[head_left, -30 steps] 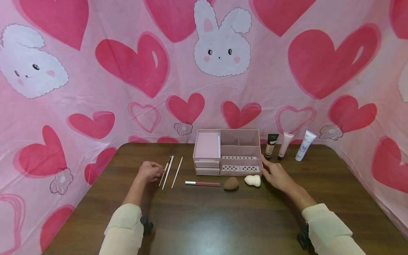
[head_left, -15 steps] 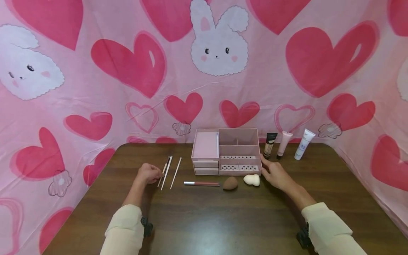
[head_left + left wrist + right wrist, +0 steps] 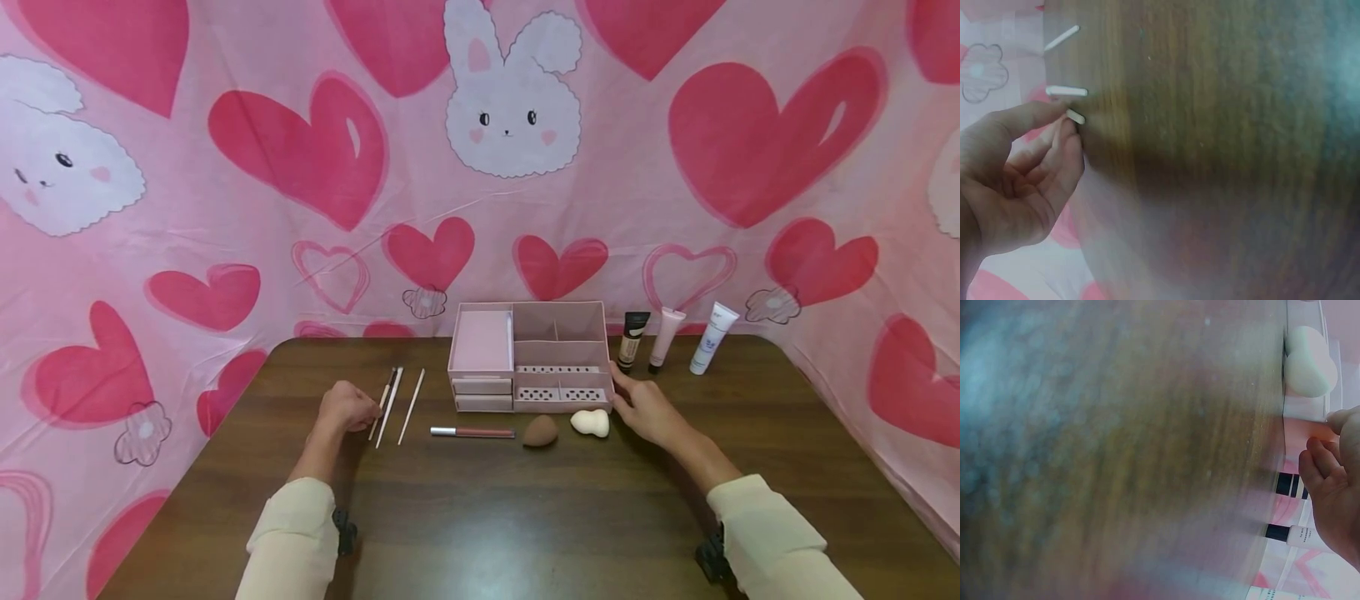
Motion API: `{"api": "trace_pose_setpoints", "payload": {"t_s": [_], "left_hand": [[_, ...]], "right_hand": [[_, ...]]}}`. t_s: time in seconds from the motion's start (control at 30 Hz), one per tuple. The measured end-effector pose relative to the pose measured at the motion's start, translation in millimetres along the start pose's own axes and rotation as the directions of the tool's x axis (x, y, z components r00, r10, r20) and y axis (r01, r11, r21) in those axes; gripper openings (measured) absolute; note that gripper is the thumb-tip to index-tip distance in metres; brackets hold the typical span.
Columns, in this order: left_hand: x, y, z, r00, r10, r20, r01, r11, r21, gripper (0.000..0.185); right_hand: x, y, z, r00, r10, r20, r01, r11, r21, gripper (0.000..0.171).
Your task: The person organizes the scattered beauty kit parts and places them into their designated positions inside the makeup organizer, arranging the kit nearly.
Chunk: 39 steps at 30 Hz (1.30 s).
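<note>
Three thin sticks are counted left of centre in the head view: a dark-tipped brush (image 3: 387, 392) at the left, a white stick (image 3: 392, 394) just beside it, and a second white stick (image 3: 412, 393) slightly apart to the right. Two sponges are seen in front of the pink organiser (image 3: 529, 357), one brown sponge (image 3: 541, 431) and one cream sponge (image 3: 590, 422); one lip-gloss tube (image 3: 472, 432) lies to their left, and three cosmetic tubes (image 3: 667, 338) stand upright at the organiser's right. The left hand (image 3: 346, 406) is shown low on the table (image 3: 480, 517), forearm running up from the lower left of the frame, its fingers curled and pressed together; in the left wrist view the thumb and fingertips (image 3: 1071, 125) are seen closed about the near end of the dark-tipped brush. The long axis of all three sticks is directed from the lower left toward the upper right of the head view, away from the person, the near ends lying beside the left hand. The right hand (image 3: 643, 408) is extended from the lower right, its fingers loosely bent and laid against the organiser's right front corner; whether that corner is gripped cannot be told. The lip-gloss tube is laid crosswise, its silver cap pointing toward the frame's left.
</note>
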<state>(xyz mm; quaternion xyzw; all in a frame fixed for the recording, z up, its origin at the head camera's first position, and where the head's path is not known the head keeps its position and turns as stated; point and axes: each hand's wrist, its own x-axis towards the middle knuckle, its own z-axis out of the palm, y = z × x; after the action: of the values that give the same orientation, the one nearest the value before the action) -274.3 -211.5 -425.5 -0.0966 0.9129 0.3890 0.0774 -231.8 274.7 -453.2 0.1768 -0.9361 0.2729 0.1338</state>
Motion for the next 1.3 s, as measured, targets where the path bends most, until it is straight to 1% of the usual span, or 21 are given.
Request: {"api": "trace_pose_setpoints", "payload": {"t_s": [0.07, 0.13, 0.2, 0.27, 0.4, 0.63, 0.77, 0.87, 0.93, 1.03, 1.13, 1.2, 1.3], "left_hand": [[0.2, 2.3, 1.0, 0.999, 0.035, -0.020, -0.034, 0.997, 0.071, 0.012], [-0.3, 5.1, 1.8, 0.997, 0.067, -0.041, -0.059, 0.986, 0.154, 0.011], [-0.9, 7.7, 2.5, 0.995, 0.083, -0.056, -0.068, 0.971, 0.228, 0.013], [-1.3, 9.7, 3.3, 0.995, 0.084, -0.063, -0.063, 0.960, 0.274, 0.015], [-1.3, 10.8, 4.4, 0.995, 0.070, -0.076, -0.044, 0.950, 0.309, 0.019], [1.7, 9.7, 5.6, 0.993, 0.056, -0.107, -0.019, 0.949, 0.315, 0.021], [2.7, 6.9, 6.4, 0.991, 0.064, -0.116, -0.023, 0.946, 0.324, 0.023], [3.1, 4.8, 6.3, 0.990, 0.072, -0.121, -0.029, 0.946, 0.323, 0.022], [3.8, 3.0, 5.7, 0.990, 0.073, -0.117, -0.035, 0.953, 0.302, 0.022], [5.3, 0.0, 5.2, 0.993, 0.062, -0.099, -0.037, 0.971, 0.234, 0.020], [5.9, -2.4, 4.7, 0.997, 0.042, -0.068, -0.033, 0.990, 0.139, 0.019], [5.9, -3.3, 4.7, 0.998, 0.031, -0.048, -0.028, 0.997, 0.075, 0.018], [5.3, -5.0, 4.5, 1.000, 0.027, -0.014, -0.027, 1.000, -0.004, 0.016]], "right_hand": [[0, 0, 0, 1.000, 0.007, 0.006, -0.007, 1.000, -0.001, 0.057], [0, 1, 0, 1.000, 0.013, 0.012, -0.013, 1.000, -0.001, 0.057], [0, 2, 0, 1.000, 0.018, 0.019, -0.018, 1.000, 0.003, 0.057], [1, 3, 0, 0.999, 0.020, 0.025, -0.020, 1.000, 0.004, 0.058], [1, 2, 0, 0.999, 0.025, 0.036, -0.026, 1.000, 0.007, 0.058], [1, 1, -1, 0.998, 0.040, 0.040, -0.040, 0.999, 0.006, 0.059], [1, 0, -1, 0.998, 0.044, 0.042, -0.044, 0.999, 0.002, 0.058], [1, 0, 0, 0.999, 0.037, 0.040, -0.037, 0.999, 0.002, 0.058], [1, 0, 0, 0.999, 0.034, 0.039, -0.035, 0.999, 0.002, 0.058], [1, 0, 0, 0.999, 0.034, 0.038, -0.034, 0.999, 0.003, 0.057], [1, 0, 1, 0.999, 0.032, 0.034, -0.032, 0.999, 0.002, 0.057], [1, 1, 1, 0.999, 0.028, 0.029, -0.028, 1.000, 0.001, 0.057], [0, 1, 1, 0.999, 0.021, 0.027, -0.021, 1.000, -0.001, 0.058]]}}
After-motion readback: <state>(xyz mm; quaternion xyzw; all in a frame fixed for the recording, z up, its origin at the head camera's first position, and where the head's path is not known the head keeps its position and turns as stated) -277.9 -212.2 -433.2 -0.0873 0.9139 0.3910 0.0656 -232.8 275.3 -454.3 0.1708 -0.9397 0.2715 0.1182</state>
